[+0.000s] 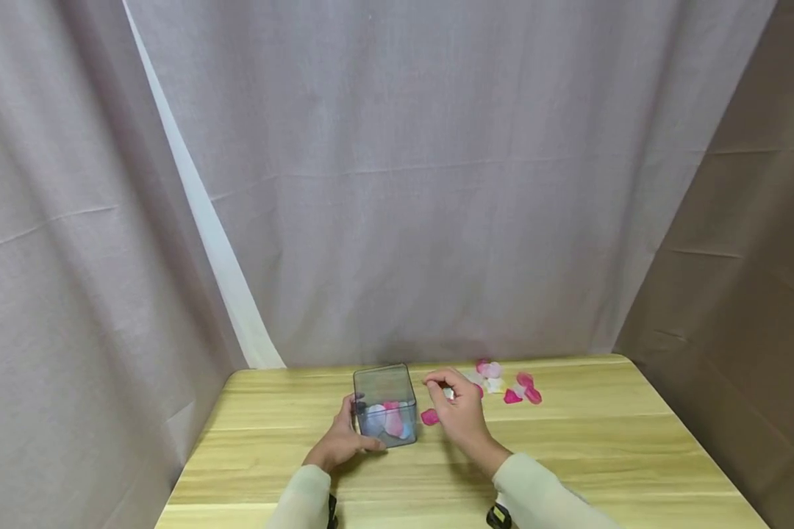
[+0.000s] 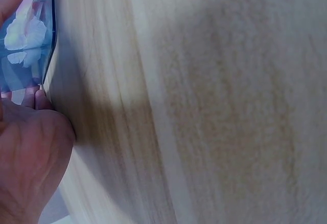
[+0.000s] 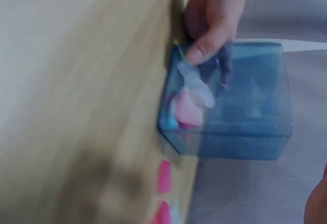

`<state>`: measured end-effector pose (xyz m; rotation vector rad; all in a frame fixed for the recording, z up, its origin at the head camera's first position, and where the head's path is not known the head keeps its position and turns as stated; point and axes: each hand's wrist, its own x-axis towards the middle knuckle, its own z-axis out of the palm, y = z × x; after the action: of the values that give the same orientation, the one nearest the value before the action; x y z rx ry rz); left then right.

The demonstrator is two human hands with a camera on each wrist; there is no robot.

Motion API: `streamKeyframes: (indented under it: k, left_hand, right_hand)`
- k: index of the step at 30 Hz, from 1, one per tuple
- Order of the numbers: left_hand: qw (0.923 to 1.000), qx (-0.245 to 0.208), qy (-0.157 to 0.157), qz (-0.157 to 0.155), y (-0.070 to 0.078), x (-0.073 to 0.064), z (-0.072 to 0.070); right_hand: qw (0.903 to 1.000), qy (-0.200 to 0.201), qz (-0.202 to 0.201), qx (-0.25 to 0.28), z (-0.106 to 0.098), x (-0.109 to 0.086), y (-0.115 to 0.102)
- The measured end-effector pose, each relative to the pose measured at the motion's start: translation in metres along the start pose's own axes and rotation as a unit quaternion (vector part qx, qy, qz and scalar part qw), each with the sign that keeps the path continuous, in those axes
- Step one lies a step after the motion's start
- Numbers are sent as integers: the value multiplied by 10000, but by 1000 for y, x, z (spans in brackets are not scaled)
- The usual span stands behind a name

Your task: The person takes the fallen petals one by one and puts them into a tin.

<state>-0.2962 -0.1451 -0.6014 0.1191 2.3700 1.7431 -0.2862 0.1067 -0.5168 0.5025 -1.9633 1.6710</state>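
Note:
A see-through, grey-tinted plastic box (image 1: 382,388) stands on the wooden table, with white, pink and blue petals (image 1: 392,420) in its bottom. My left hand (image 1: 345,435) grips the box at its left side, thumb along the near face; in the right wrist view the left hand (image 3: 217,17) shows its thumb against the wall. Right of the box, above the table, is my right hand (image 1: 466,415), thumb and forefinger tips close together. Whether a petal is between them I cannot tell. A dark pink petal (image 1: 430,416) lies between that hand and the box.
Several loose petals (image 1: 529,389), pink and white, are scattered on the table beyond and right of my right hand. The wooden table (image 1: 602,441) ends at grey curtains (image 1: 437,220) behind. A brown curtain (image 1: 734,316) hangs on the right.

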Motion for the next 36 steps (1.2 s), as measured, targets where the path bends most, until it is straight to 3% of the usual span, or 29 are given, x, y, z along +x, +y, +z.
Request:
streamKeyframes:
  k: [4,6,12,15,20,22,25,31,36]
  left_hand:
    - [10000,-4,-35,11,1,1,2]
    - [10000,12,-23,23,2,2,2]
    - [9999,149,47,3,4,0,2]
    - [9999,116,50,-9,4,0,2]
    - [10000,35,-32,-2,4,0,2]
    - [10000,-7,-49,31,3,1,2]
    - [10000,-29,-35,-18,1,1,2]
    - [9999,53,-79,-73,-2,1,2]
    - [9999,25,-60,-81,0,2,1]
  right_hand:
    - [9987,181,240,410,-7,-14,4]
    - [9985,167,368,367,-9,-20,7]
    - [9923,-304,935,-755,-10,-29,29]
    - [9774,-800,1123,-1605,-9,-29,42]
    - [9325,-1834,986,-2951,-7,-28,62]
    - [9161,-2164,982,-3228,-6,-27,69]
    - [9012,-2428,876,-3480,-3,-23,80]
    - [8840,-2530,422,-3909,1,-18,94]
    - [8756,-2627,524,-4021,4,-14,95]
